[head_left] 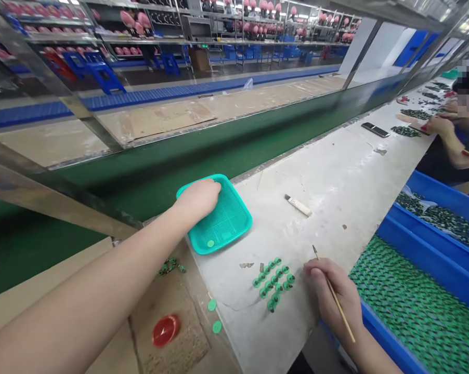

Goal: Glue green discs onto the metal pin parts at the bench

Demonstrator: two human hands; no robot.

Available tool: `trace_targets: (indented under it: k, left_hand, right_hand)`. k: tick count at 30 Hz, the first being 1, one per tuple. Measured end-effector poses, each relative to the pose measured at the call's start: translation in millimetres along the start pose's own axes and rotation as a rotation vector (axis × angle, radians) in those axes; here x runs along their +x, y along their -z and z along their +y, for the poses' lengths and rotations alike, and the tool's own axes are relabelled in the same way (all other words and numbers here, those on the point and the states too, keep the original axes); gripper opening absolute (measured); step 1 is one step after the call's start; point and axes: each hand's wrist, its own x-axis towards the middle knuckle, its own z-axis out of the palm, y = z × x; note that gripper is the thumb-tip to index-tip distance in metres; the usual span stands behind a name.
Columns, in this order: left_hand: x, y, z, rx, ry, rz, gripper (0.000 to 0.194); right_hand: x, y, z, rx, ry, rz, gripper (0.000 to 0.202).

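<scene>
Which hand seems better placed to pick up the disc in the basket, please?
Probably the left hand, reaching into the teal basket where the disc lies; the right hand holds a brush.

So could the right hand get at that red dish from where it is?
Probably not easily: the right hand holds a thin brush, and the cluster of green pieces lies between it and the red dish.

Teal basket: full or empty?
Nearly empty, as far as it shows. One green disc lies near the near rim of the teal basket; the mesh bottom around it is bare. The left hand hides the far-left part.
</scene>
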Motion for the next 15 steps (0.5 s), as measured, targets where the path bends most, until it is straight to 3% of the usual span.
trace_targets:
  k: [3, 7, 10, 15]
  left_hand:
    - [-17.6, 12.0, 0.0, -0.019, -0.047, -0.080, 0.040]
    - [-49.1, 23.3, -2.0, -0.046, -0.149, -0.311, 0.034]
    - [-59.8, 15.7, -0.3, 0.001, -0.162, -0.416, 0.034]
    - [-51.3, -4.0, 5.7, 0.087, -0.117, -0.441, 0.036]
  right_hand:
    - [1.5, 0.4, -0.9, 0.001, -0.005, 0.015, 0.019]
    - [8.1, 0.2, -8.0, 0.016, 0.062, 0.017, 0.019]
    - [13.2, 0.0, -13.4, 0.025, 0.094, 0.039, 0.021]
    - [14.9, -2.2, -15.2, 0.025, 0.098, 0.061, 0.024]
